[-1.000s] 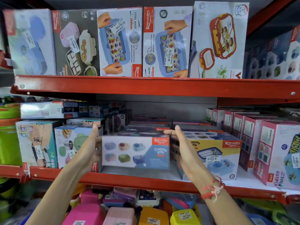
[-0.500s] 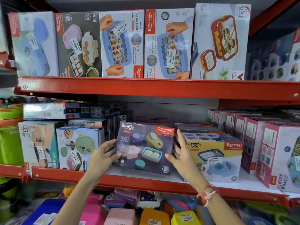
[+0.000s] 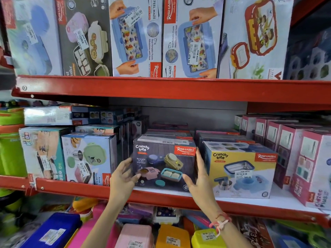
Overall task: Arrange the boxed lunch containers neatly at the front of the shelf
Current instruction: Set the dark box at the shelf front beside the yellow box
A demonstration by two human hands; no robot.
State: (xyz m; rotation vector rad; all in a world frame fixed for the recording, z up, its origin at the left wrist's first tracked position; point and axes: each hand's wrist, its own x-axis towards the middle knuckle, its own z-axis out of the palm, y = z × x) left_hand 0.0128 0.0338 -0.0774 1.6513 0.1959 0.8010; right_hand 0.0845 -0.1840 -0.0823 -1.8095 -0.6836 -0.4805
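A dark "Crunchy bite" lunch box carton stands upright on the middle red shelf, its printed front facing me. My left hand grips its lower left edge. My right hand presses flat against its right side, thumb on the front. A yellow "Crunchy bite" carton stands right beside it. More dark cartons are stacked flat behind it.
Left of the gap stand a green-lunchbox carton and a kids' carton. Pink "Kidzee Plus" boxes line the right. Larger cartons fill the upper shelf. Loose coloured lunch boxes lie below the shelf.
One second ago I held the carton with its pale side facing me. It has been turned so the dark front faces out, and now stands upright at the shelf front.
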